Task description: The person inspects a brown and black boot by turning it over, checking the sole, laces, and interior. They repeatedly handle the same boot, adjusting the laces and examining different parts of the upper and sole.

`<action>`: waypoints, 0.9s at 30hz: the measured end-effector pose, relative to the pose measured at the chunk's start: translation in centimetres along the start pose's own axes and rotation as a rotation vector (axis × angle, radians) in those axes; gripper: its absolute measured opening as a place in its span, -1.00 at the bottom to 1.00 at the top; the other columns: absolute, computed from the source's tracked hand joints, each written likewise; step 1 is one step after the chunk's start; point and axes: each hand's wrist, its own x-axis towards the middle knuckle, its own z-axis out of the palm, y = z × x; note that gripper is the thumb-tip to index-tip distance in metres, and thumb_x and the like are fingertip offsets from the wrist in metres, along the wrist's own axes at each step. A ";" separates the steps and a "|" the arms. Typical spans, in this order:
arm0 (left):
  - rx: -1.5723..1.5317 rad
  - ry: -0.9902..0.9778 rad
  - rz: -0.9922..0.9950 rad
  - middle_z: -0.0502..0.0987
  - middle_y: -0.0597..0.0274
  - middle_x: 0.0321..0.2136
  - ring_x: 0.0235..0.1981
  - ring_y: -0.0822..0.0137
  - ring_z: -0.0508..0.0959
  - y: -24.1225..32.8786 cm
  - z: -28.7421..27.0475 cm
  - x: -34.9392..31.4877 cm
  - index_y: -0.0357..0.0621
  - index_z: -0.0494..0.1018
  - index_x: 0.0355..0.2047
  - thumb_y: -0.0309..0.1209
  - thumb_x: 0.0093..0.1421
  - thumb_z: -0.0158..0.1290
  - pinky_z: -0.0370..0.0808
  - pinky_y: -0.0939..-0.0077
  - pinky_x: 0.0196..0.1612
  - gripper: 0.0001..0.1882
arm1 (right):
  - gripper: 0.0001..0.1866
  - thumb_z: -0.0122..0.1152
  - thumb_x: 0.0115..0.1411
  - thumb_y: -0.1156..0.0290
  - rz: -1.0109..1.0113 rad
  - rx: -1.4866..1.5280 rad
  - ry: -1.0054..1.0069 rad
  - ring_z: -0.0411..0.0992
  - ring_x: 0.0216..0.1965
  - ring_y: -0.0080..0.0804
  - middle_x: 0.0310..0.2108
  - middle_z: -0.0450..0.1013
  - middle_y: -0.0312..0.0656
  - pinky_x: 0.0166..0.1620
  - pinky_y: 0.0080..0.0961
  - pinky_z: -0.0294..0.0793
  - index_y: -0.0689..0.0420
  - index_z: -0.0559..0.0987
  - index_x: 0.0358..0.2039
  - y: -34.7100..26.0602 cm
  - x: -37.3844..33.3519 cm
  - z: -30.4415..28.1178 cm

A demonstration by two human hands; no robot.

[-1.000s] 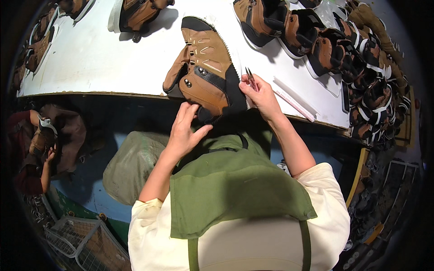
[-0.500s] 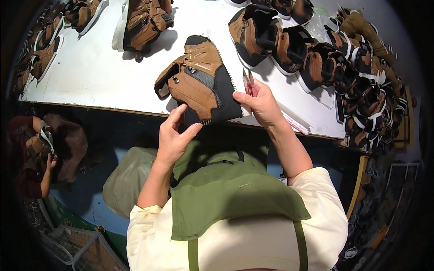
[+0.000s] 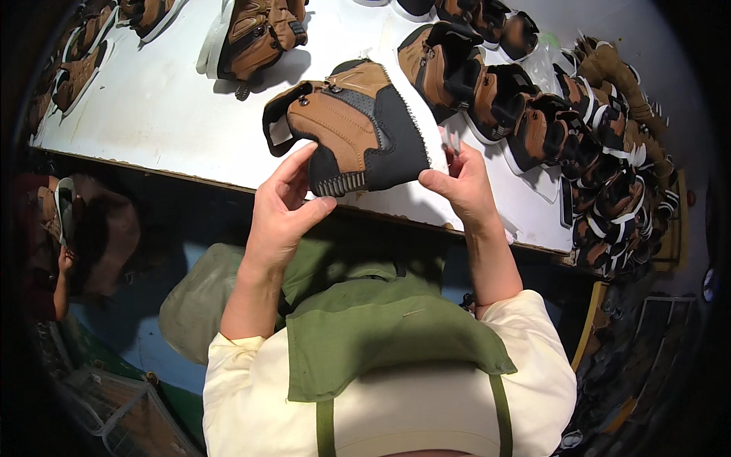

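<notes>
Between my hands, over the front of the white table (image 3: pixel 152 114), is a brown and black high-top shoe (image 3: pixel 327 133) tilted on its side. Its white sole faces right, and the collar opens to the left. At the ribbed heel, my left hand (image 3: pixel 285 206) is closed on the shoe, thumb below and fingers partly behind it. My right hand (image 3: pixel 464 183) presses its thumb against the sole edge. The same hand keeps a small pair of snips (image 3: pixel 451 140) in its fingers, metal tips up; most of the tool is hidden.
A similar shoe (image 3: pixel 255 38) lies further back on the table. Rows of shoes (image 3: pixel 495 95) crowd the right side, with a pile (image 3: pixel 617 183) beyond. More shoes (image 3: pixel 80 76) line the left edge. At far left, a co-worker's hand (image 3: pixel 66 260) holds a shoe.
The shoe has turned clockwise, its heel showing more and its toe pointing further away. My right hand has shifted right and lower in the picture; the snips are now more covered by the fingers.
</notes>
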 end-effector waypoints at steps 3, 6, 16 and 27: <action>0.028 -0.018 -0.019 0.44 0.15 -0.06 -0.05 0.41 0.44 1.3 0.5 0.6 -0.44 0.20 0.17 -0.65 -0.06 0.11 0.39 0.52 0.02 -0.29 | -0.52 0.41 0.04 0.38 -0.044 0.062 0.042 0.36 -0.32 -0.70 -0.30 0.46 -0.34 -0.25 -0.75 0.35 0.28 0.47 -0.06 -0.1 0.4 0.0; 0.046 -0.022 -0.013 0.45 0.20 -0.13 -0.12 0.46 0.43 1.5 0.4 1.1 -0.43 0.23 0.16 -0.65 -0.05 0.11 0.41 0.57 -0.09 -0.32 | -0.61 0.38 0.06 0.42 -0.084 0.080 0.069 0.37 -0.36 -0.70 -0.33 0.48 -0.35 -0.26 -0.74 0.36 0.27 0.51 -0.11 0.1 0.8 -0.1; 0.316 -0.026 0.238 0.48 0.22 -0.14 -0.08 0.38 0.43 1.4 0.5 2.3 -0.32 0.43 -0.01 -0.51 -0.09 0.23 0.28 0.46 0.09 -0.44 | -0.79 0.27 0.15 0.48 -0.177 0.266 0.162 0.40 -0.35 -0.69 -0.35 0.48 -0.34 -0.25 -0.75 0.38 0.24 0.53 -0.21 1.7 1.3 -0.4; 0.689 0.017 0.597 0.45 0.14 -0.08 0.02 0.14 0.37 -0.7 2.6 4.9 -0.20 0.46 -0.09 -0.52 -0.13 0.27 0.31 0.35 0.09 -0.49 | -0.90 0.22 0.17 0.49 -0.149 0.709 0.287 0.44 -0.41 -0.67 -0.32 0.52 -0.34 -0.45 -0.77 0.36 0.12 0.54 -0.28 2.2 0.8 -0.7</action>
